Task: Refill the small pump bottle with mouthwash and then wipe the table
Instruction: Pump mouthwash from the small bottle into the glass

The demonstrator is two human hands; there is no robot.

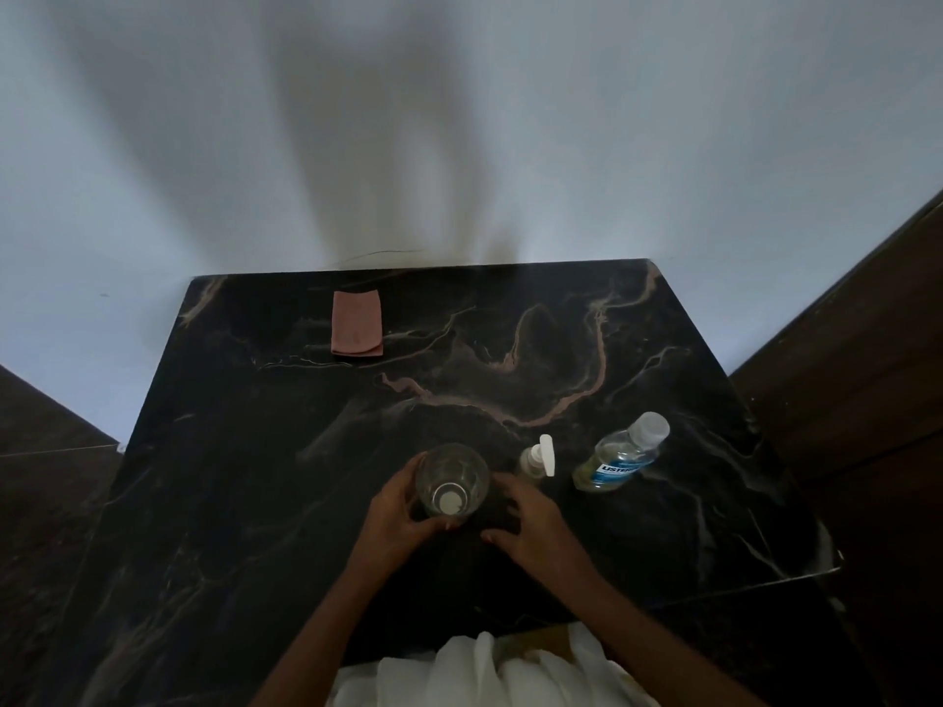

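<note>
Barely begun, judging by the layout. Left hand (395,507) wrapped around a clear glass (452,481) near the middle of the desk's (255,451) near edge, fingers curled against its side; right hand (530,523) loosely open just beside the glass, fingertips perhaps touching it, hard to tell. Something small, round and white visible through the glass, identity unclear. Small pump bottle (536,459) upright just right of the glass, pump head apparently on. Mouthwash bottle (620,454) toward the right edge, capped, yellowish liquid inside. Pink cloth (356,324) folded near the far edge, toward the left corner, untouched. Left to do, seemingly: open both bottles, pour, close, wipe.
</note>
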